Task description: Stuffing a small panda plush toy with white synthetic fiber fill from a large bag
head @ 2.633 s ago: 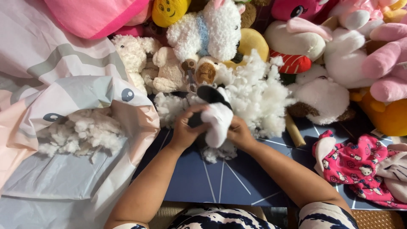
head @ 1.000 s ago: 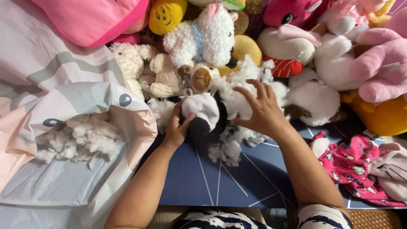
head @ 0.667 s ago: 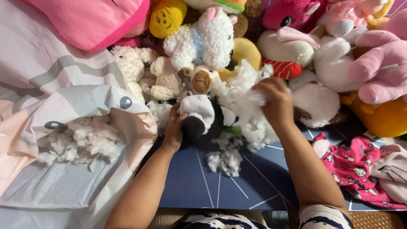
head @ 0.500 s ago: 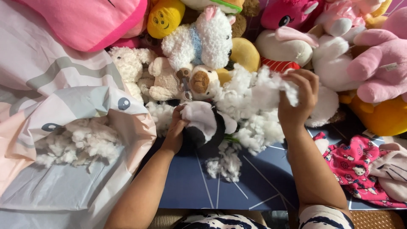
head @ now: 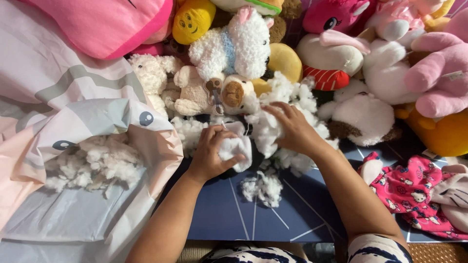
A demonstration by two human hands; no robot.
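Dark blue mat [head: 273,219] with thin pale lines underfoot, crowded along its far edge by a heap of plush toys. Left hand [head: 210,153] curled around a small black-and-white plush toy [head: 237,146], thumb pressed on its white front, fingers wrapped behind; toy held just above the mat at centre, its black part mostly hidden under the hand. Right hand [head: 291,129] just beside it, fingers bent and closed into a mound of white stuffing [head: 287,117], gripping a tuft that touches the toy's upper edge. Smaller loose clump of stuffing [head: 263,187] lying on the mat directly below both hands, apart from them. To the left, open pink and grey bag [head: 73,122] with printed eye spots, spread flat, more white fluff [head: 92,163] piled inside its mouth. Behind the hands: cream bear [head: 195,95] with a brown-faced toy [head: 234,92] against it, fuzzy white lamb [head: 241,44] with pale blue band, yellow smiling toy [head: 192,19], large pink cushion [head: 97,24] at top left. To the right: pink unicorn [head: 331,14], round white plush [head: 365,114], big pink rabbit [head: 438,63], yellow-orange plush [head: 443,131]. Lower right: pink patterned fabric piece [head: 414,195] lying on the mat, well apart from both hands. Patterned black-and-white clothing [head: 253,254] at bottom edge.
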